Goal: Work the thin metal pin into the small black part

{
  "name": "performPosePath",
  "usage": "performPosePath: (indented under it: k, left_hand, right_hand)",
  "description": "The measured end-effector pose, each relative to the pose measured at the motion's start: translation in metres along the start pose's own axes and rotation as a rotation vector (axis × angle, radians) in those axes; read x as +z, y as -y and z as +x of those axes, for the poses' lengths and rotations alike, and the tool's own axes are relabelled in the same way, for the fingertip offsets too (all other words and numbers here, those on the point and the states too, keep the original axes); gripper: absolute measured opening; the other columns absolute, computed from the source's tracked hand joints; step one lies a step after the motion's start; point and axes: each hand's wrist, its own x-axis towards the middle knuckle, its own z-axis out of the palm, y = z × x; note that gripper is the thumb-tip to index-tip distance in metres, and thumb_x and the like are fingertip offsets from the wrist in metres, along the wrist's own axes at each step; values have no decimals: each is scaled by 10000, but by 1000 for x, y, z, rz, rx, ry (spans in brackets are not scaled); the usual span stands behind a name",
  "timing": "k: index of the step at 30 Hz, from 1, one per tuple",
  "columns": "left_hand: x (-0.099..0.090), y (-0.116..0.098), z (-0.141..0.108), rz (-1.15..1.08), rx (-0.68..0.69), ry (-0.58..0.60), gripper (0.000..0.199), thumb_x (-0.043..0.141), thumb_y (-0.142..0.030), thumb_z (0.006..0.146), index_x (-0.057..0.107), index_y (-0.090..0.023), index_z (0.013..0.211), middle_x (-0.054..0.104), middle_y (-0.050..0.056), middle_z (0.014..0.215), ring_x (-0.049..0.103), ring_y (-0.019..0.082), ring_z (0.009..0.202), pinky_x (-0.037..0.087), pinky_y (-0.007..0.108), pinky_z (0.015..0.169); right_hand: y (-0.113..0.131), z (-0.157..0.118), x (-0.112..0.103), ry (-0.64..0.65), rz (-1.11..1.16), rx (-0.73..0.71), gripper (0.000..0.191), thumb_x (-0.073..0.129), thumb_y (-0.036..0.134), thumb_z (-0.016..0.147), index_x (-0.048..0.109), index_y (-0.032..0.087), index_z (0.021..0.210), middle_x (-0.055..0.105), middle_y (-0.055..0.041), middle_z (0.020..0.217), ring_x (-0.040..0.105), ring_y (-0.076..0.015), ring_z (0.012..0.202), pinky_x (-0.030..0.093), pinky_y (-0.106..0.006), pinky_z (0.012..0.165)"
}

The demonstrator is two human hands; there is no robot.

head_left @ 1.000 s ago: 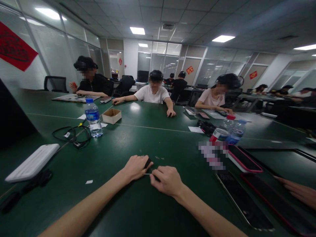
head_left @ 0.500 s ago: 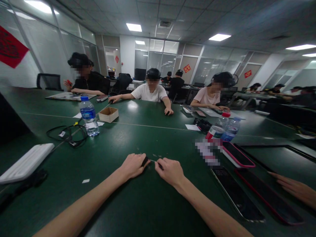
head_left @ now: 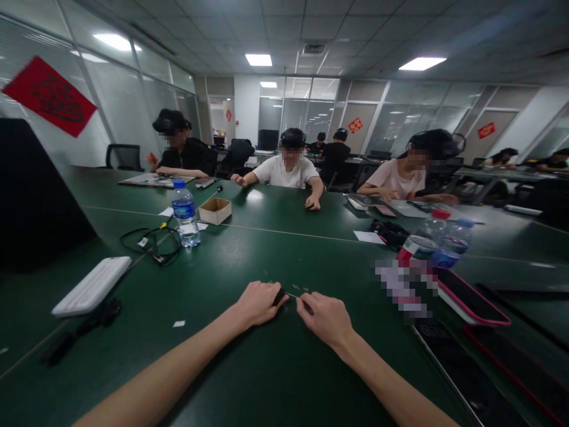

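My left hand (head_left: 260, 303) rests on the green table (head_left: 249, 379) near the middle, its fingers closed on a small black object (head_left: 278, 296). Close beside it on the right, my right hand (head_left: 326, 317) is closed around another small dark object (head_left: 307, 307). A thin, light line (head_left: 291, 295) spans the short gap between the two hands. What exactly the dark objects are is too small to make out. Tiny pale scraps (head_left: 296, 287) lie just beyond the hands, and a white scrap (head_left: 178, 324) lies left of my left forearm.
At left are a white box-like device (head_left: 93, 286), black cables (head_left: 153, 244), a water bottle (head_left: 185, 216) and an open small box (head_left: 216, 211). At right stand two bottles (head_left: 422, 237), with phones (head_left: 473, 296) nearer. People sit across the table.
The view has turned left, so the scene sits further right. Both my hands keep their hold. A person's hand at the right edge has left the view. Across the table, a person's hand has lifted.
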Motion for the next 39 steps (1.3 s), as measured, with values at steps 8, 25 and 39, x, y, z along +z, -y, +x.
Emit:
performPosePath:
  k: [8,25,39]
  left_hand:
    - [-7,0,3,-15,22,22,420,247,-478,965,529,-172,914,663,74,845,648,210,728,494,334,685]
    - [-10,8,13,-75,-1,79,432,267,-525,941,529,-182,919,659,66,845,644,205,703,512,339,658]
    - [-10,8,12,-46,22,72,432,274,-518,942,540,-178,947,668,85,877,652,233,735,518,360,646]
  right_hand:
    - [-5,0,-5,-123,15,-175,369,362,283,953,673,159,799,606,-15,631,500,-65,487,317,-172,476]
    - [-20,8,-1,-191,37,-254,404,345,323,967,684,168,812,615,-17,637,537,-76,512,361,-187,492]
    - [-26,11,10,-65,36,-63,446,323,422,964,688,181,873,622,-33,653,539,-95,484,383,-181,441]
